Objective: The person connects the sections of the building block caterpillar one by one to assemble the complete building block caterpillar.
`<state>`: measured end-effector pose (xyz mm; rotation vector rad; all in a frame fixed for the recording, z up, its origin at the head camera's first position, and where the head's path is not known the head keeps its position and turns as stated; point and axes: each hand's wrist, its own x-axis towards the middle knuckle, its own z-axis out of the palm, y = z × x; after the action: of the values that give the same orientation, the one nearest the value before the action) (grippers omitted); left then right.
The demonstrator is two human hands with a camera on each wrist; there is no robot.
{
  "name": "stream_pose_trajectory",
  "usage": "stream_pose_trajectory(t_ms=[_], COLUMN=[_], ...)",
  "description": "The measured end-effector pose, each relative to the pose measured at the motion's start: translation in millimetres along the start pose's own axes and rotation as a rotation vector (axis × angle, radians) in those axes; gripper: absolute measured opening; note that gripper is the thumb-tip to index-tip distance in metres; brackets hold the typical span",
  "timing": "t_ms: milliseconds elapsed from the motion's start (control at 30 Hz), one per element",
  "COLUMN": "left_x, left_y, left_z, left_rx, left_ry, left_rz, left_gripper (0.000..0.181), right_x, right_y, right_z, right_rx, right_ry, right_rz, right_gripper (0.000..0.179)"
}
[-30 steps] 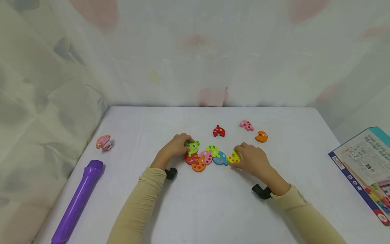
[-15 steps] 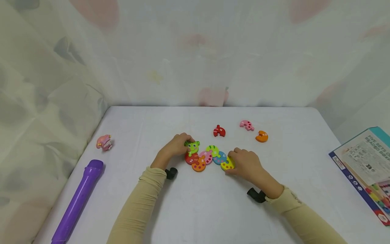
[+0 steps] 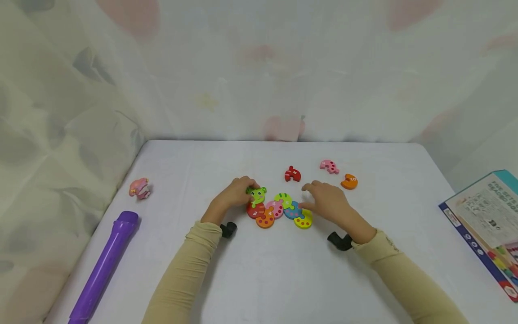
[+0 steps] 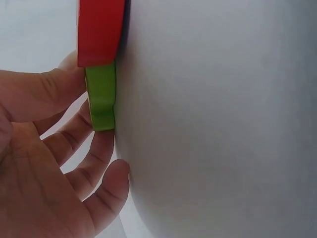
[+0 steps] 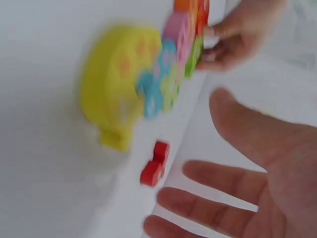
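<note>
A wavy caterpillar puzzle of numbered pieces lies mid-table. Its green face piece (image 3: 257, 195) is at the left end, pinched by my left hand (image 3: 236, 193); the left wrist view has the thumb and fingers about its green edge (image 4: 102, 94). The red 2 (image 3: 254, 212), orange 3 (image 3: 265, 219), pink 4 (image 3: 275, 209), green 5 (image 3: 284, 199) and blue piece (image 3: 291, 211) follow to the right. Last comes the spotted yellow piece (image 3: 304, 220), fitted against the blue one. My right hand (image 3: 329, 203) hovers just above it, fingers spread and holding nothing; the right wrist view is blurred.
Beyond the caterpillar lie a loose red piece (image 3: 292, 174), a pink piece (image 3: 329, 166) and an orange 10 (image 3: 349, 182). At left are a pink figurine (image 3: 139, 188) and a purple tube (image 3: 106, 265). A game box (image 3: 485, 229) is at the right edge.
My right hand slid the yellow piece left against the blue one, then let go and rose away from it. The left hand has stayed on the green face piece.
</note>
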<state>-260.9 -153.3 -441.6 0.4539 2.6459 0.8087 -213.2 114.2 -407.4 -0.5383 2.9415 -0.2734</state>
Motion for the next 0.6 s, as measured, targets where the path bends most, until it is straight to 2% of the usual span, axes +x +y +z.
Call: stream_pose_trajectory(t_ms=[100, 167, 333, 433, 500, 600], left_x=[-0.3, -0.1, 0.9, 1.8, 2.5, 3.1], left_y=[0.3, -0.2, -1.0, -1.5, -1.9, -2.8], left_z=[-0.3, 0.1, 1.6, 1.9, 2.1, 1.6], left_rx=[-0.003, -0.006, -0.012, -0.005, -0.002, 0.011], left_ry=[-0.002, -0.002, -0.003, 0.002, 0.003, 0.002], left_rz=[-0.004, -0.009, -0.011, -0.011, -0.010, -0.013], left_gripper=[0.032, 0.032, 0.032, 0.032, 0.032, 0.032], right_x=[22.5, 39.4, 76.6, 90.2, 95.5, 98.9], right_y=[5.8, 9.3, 13.3, 13.7, 13.9, 14.0], right_z=[-9.4, -13.8, -17.3, -13.9, -10.1, -4.8], right_rx=[0.044, 0.040, -0.082, -0.152, -0.183, -0.217], right_ry=[0.020, 0.011, -0.084, -0.163, -0.207, -0.230], right_rz=[0.027, 0.003, -0.176, -0.242, -0.253, -0.264], right_gripper=[0.053, 0.050, 0.052, 0.054, 0.054, 0.054])
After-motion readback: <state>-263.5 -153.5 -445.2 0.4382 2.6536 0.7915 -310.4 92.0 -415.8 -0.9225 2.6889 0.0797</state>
